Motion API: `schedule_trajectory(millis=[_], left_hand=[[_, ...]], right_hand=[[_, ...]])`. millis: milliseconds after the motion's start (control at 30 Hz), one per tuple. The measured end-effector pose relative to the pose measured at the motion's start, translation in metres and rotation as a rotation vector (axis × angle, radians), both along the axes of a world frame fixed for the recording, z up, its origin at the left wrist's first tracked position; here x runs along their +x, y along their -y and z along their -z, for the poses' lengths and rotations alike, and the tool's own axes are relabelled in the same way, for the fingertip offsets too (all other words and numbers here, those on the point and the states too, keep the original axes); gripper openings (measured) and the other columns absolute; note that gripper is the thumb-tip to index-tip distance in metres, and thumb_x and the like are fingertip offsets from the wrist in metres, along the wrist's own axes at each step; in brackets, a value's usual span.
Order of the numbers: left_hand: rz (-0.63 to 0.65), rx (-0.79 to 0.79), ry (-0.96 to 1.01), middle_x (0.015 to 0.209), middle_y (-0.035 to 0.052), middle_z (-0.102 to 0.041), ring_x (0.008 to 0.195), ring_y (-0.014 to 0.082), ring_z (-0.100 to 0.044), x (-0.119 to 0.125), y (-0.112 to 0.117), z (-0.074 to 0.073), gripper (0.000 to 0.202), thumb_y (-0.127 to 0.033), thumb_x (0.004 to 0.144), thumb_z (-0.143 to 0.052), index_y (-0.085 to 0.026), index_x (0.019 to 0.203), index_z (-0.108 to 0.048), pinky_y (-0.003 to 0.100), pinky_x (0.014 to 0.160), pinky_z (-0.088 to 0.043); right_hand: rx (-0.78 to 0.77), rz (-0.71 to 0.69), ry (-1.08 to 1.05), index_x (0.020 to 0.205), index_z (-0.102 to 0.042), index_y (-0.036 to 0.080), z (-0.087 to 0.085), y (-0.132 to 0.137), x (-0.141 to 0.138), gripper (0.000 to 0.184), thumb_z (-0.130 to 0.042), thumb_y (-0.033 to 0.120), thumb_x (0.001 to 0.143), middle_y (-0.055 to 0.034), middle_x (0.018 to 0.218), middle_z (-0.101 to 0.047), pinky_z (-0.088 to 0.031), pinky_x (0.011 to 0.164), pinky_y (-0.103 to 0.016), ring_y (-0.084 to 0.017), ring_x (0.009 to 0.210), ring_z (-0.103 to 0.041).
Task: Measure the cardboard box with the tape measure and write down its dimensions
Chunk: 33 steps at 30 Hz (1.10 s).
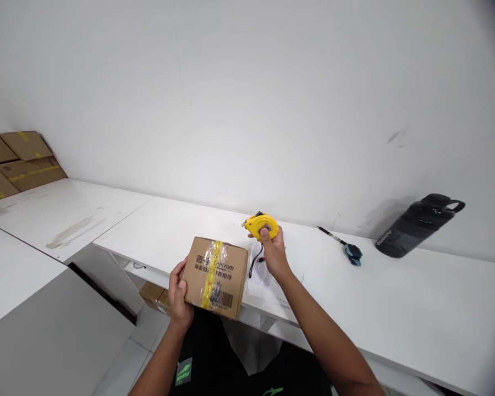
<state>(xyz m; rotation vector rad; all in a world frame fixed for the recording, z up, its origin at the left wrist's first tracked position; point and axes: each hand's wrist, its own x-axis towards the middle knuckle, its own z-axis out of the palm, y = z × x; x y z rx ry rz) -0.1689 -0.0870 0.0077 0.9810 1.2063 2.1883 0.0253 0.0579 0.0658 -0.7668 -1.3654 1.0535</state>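
My left hand (180,294) grips the left side of a brown cardboard box (198,280), its thumb on the near face. Yellow tape runs down the printed face of the box, and a barcode shows low on it. The box is tilted toward me at the table's front edge. Up and to the right of the box, my right hand (274,250) holds a yellow tape measure (256,224) with its thumb on the case. A dark wrist strap (253,263) hangs from the tape measure. Only a short metal tip of the blade shows at its left end.
On the white table (355,308) lie a paper sheet (266,275), partly hidden by my right hand, a black pen (330,235) and a small teal-and-black item (352,254). A dark bottle (416,225) stands at right. Cardboard boxes (33,168) are stacked far left; another box (152,294) sits below the table.
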Motion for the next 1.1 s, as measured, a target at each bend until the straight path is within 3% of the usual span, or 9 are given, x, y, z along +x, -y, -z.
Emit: schedule_trajectory(millis=[133,233,333,433,567,700,800,933,1100], left_hand=[[-0.069,0.017,0.018,0.116,0.0084,-0.069,0.109,0.0293,-0.062,0.006,0.013,0.000,0.045,-0.051,0.079,-0.055,-0.021,0.111,-0.065,0.042,0.093,-0.050],[-0.106,0.047,-0.027,0.116,0.0079,-0.070,0.112,0.0307,-0.061,0.009,0.017,-0.010,0.041,-0.051,0.079,-0.056,-0.022,0.105,-0.069,0.043,0.096,-0.049],[-0.143,0.125,-0.078,0.112,0.0087,-0.071,0.108,0.0300,-0.063,0.001,0.004,-0.019,0.045,-0.058,0.079,-0.054,-0.022,0.103,-0.070,0.042,0.092,-0.050],[-0.123,0.131,-0.226,0.110,0.0115,-0.069,0.104,0.0297,-0.063,-0.021,-0.034,-0.022,0.064,-0.071,0.079,-0.043,-0.019,0.106,-0.067,0.043,0.090,-0.050],[-0.027,-0.339,-0.609,0.103,0.0129,-0.070,0.101,0.0287,-0.063,-0.056,-0.091,-0.026,0.060,-0.067,0.087,-0.034,-0.018,0.109,-0.061,0.044,0.091,-0.047],[0.019,-0.808,-0.602,0.096,0.0143,-0.071,0.098,0.0324,-0.065,-0.076,-0.109,-0.034,0.048,-0.048,0.082,-0.058,-0.016,0.118,-0.056,0.046,0.087,-0.046],[0.071,-0.743,-0.482,0.104,0.0154,-0.070,0.103,0.0292,-0.065,-0.081,-0.098,-0.035,0.047,-0.048,0.085,-0.054,-0.013,0.116,-0.058,0.042,0.090,-0.047],[0.112,-0.496,-0.301,0.131,0.0144,-0.060,0.123,0.0240,-0.055,-0.071,-0.069,-0.029,0.054,-0.056,0.093,-0.037,-0.016,0.125,-0.055,0.039,0.103,-0.042],[0.093,-0.309,-0.258,0.151,0.0125,-0.040,0.141,0.0257,-0.036,-0.046,-0.058,-0.019,0.070,-0.051,0.082,-0.062,-0.021,0.141,-0.039,0.043,0.115,-0.030]], right_hand=[[-0.151,-0.241,-0.017,0.116,-0.044,0.023,0.016,0.011,-0.014,0.051,-0.047,0.065,0.087,-0.0092,0.107,-0.065,-0.053,0.086,-0.040,-0.023,0.096,-0.065],[-0.175,-0.305,0.009,0.114,-0.049,0.025,0.005,0.032,-0.016,0.050,-0.054,0.064,0.084,-0.0078,0.106,-0.067,-0.054,0.085,-0.039,-0.024,0.098,-0.064],[-0.092,-0.210,-0.065,0.110,-0.051,0.024,-0.024,0.049,-0.007,0.048,-0.059,0.062,0.082,-0.0060,0.103,-0.066,-0.053,0.084,-0.038,-0.023,0.096,-0.063],[0.049,0.068,-0.127,0.111,-0.051,0.022,-0.046,0.059,-0.004,0.049,-0.065,0.057,0.080,-0.0053,0.104,-0.065,-0.051,0.084,-0.036,-0.021,0.094,-0.061],[0.170,0.336,0.004,0.116,-0.049,0.020,-0.026,0.069,-0.031,0.051,-0.064,0.053,0.081,-0.0092,0.107,-0.063,-0.050,0.087,-0.041,-0.023,0.098,-0.060],[0.306,0.179,0.361,0.112,-0.056,0.019,0.012,0.079,-0.074,0.049,-0.068,0.051,0.076,-0.0130,0.109,-0.064,-0.044,0.098,-0.052,-0.031,0.108,-0.058],[0.273,0.066,0.417,0.116,-0.055,0.019,0.010,0.080,-0.093,0.050,-0.067,0.050,0.078,-0.0125,0.115,-0.063,-0.041,0.102,-0.050,-0.031,0.114,-0.055],[0.107,-0.201,0.320,0.124,-0.048,0.021,-0.026,0.053,-0.096,0.050,-0.060,0.050,0.085,-0.0086,0.115,-0.063,-0.050,0.089,-0.038,-0.023,0.102,-0.061],[0.204,-0.316,0.582,0.124,-0.046,0.022,-0.058,0.004,-0.101,0.048,-0.057,0.050,0.086,-0.0062,0.109,-0.065,-0.049,0.083,-0.037,-0.022,0.095,-0.061]])
